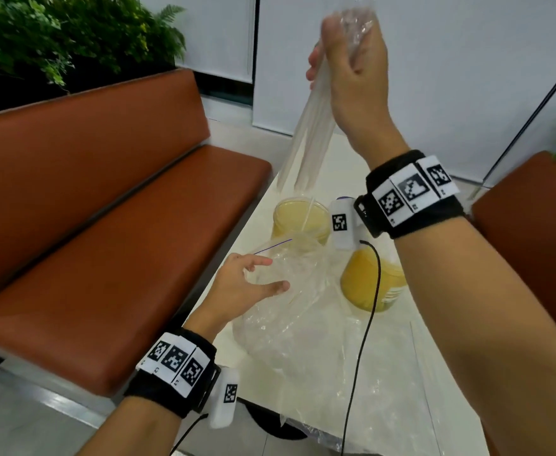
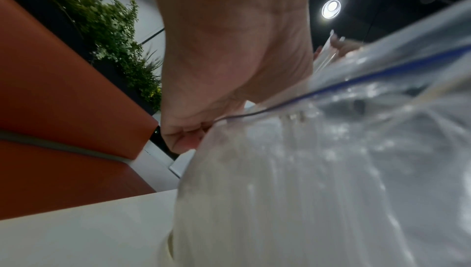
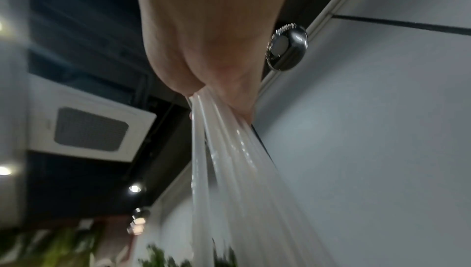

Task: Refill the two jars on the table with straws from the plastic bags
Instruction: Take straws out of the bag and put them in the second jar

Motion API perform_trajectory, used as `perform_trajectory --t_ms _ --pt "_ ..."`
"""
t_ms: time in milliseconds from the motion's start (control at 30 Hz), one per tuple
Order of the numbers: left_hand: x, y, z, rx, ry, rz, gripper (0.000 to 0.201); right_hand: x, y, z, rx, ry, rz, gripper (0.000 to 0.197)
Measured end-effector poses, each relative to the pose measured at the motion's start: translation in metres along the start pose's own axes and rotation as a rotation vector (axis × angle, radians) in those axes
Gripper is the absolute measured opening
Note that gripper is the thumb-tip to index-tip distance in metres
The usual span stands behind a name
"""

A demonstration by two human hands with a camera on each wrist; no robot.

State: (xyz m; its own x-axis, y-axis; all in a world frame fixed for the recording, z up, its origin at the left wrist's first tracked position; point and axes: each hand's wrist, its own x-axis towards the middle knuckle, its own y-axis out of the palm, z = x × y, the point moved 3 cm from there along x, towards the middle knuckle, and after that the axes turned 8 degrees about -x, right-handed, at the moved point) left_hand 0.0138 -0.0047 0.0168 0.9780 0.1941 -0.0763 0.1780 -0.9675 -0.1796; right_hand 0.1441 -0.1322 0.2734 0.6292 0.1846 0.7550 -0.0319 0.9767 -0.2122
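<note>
My right hand [image 1: 330, 52] is raised high over the table and grips a bundle of translucent white straws [image 1: 306, 143] near their top, with crumpled clear plastic sticking out above the fist. The straws [image 3: 229, 170] hang down with their lower ends just above the far yellow jar [image 1: 289, 225], which holds one straw. A second yellow jar [image 1: 368, 284] stands nearer, to the right. My left hand [image 1: 266, 274] holds the mouth of a clear zip bag [image 1: 289, 314] on the table; its fingers [image 2: 186, 132] pinch the bag's [image 2: 305, 170] edge.
The white table [image 1: 388, 350] is narrow, with a brown bench [image 1: 105, 225] on its left and a brown seat [image 1: 526, 245] on its right. More clear plastic [image 1: 385, 409] lies flat on the near table. A black cable [image 1: 365, 324] hangs from my right wrist.
</note>
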Motion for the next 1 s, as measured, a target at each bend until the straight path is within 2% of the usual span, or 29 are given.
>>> perform_trajectory --t_ms 233,400,500,600,667,800,1000 --pt "-0.001 -0.021 0.014 0.059 -0.012 -0.032 0.048 -0.031 0.018 -0.128 -0.124 0.255 0.057 0.023" --pt "-0.002 -0.035 0.025 0.07 -0.034 -0.048 0.043 -0.064 0.022 -0.182 -0.127 0.367 -0.015 0.021" --pt "-0.001 -0.039 0.022 0.097 -0.016 -0.047 0.042 -0.069 0.016 -0.192 -0.092 0.388 -0.141 0.018" --pt "-0.001 -0.04 0.017 0.111 0.005 -0.04 0.04 -0.054 -0.002 -0.186 -0.095 0.345 -0.287 0.012" --pt "-0.002 -0.041 0.013 0.095 0.015 -0.036 0.039 -0.041 -0.015 -0.18 -0.103 0.31 -0.332 0.009" --pt "-0.002 -0.038 0.007 0.09 0.036 -0.035 0.038 -0.035 -0.018 -0.178 -0.08 0.273 -0.251 0.011" --pt "-0.001 -0.033 0.003 0.068 0.033 -0.049 0.034 -0.056 0.021 -0.176 -0.173 0.268 -0.017 0.021"
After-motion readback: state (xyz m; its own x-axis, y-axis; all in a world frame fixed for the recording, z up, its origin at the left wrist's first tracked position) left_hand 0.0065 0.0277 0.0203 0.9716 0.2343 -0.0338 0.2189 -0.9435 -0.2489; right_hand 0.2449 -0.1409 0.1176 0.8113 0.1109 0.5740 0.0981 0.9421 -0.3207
